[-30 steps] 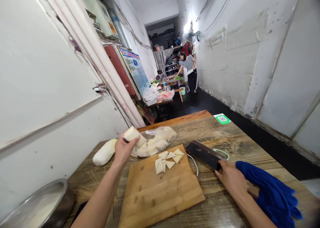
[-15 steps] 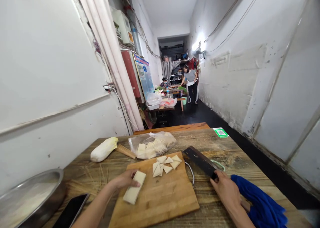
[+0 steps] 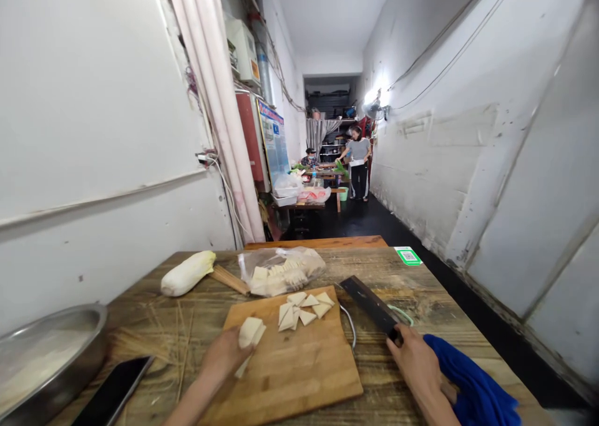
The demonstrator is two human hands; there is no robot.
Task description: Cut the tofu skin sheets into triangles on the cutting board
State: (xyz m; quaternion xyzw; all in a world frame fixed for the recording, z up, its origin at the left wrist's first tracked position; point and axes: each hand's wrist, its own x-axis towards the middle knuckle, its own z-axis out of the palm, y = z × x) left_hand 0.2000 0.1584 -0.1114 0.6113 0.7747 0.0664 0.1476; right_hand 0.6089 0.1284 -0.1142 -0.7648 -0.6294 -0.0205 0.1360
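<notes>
My left hand (image 3: 229,352) is closed around a small stack of pale tofu slices (image 3: 251,331) over the left side of the wooden cutting board (image 3: 299,376). The slices look tilted and slightly fanned, and the hand hides part of them. Several cut tofu triangles (image 3: 307,317) lie in a loose group near the board's far edge. My right hand (image 3: 415,358) grips the handle of a dark cleaver (image 3: 367,301). Its blade points away from me, beside the right edge of the board.
Behind the board lies a clear bag of tofu pieces (image 3: 285,271). A Chinese cabbage (image 3: 187,274), skewers (image 3: 229,280), a phone (image 3: 112,390) and a metal basin (image 3: 96,326) are at left. A blue cloth (image 3: 472,376) sits beside my right forearm. Two people are at a far table.
My left hand has turned the tofu stack, which lay as a long flat slab before, and its slices now show fanned. My right hand still holds the cleaver. The view has shifted slightly.
</notes>
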